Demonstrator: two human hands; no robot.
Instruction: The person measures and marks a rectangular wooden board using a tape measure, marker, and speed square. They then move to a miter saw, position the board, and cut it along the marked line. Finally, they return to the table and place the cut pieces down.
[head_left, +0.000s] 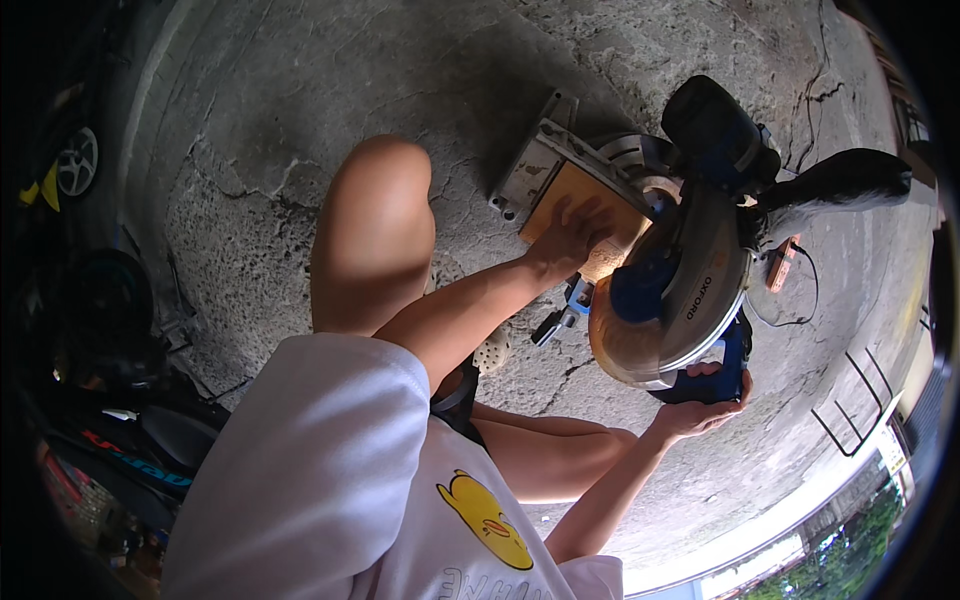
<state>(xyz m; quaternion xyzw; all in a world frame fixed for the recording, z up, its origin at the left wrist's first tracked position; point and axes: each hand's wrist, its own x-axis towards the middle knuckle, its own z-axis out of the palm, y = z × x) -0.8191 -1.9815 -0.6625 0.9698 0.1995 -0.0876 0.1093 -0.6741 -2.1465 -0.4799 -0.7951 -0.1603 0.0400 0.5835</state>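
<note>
A wooden board [572,206] lies on the metal base of a miter saw [700,290], against its fence. My left hand [574,236] rests on the board from above, fingers spread, beside the blade guard. My right hand [705,408] is wrapped round the saw's blue and black handle [728,375]; part of its grip is hidden behind the handle. The saw head with its clear guard [628,335] is tilted over the near end of the board. A pale glow shows on the wood near the blade.
Cracked concrete floor [280,120] surrounds the saw. An orange power strip [783,264] with a black cord lies to the right. At the left stands a motorcycle [150,440], with a wheel [78,160] farther back. A dark metal rack [850,405] is at the right edge. My bare knees flank the work.
</note>
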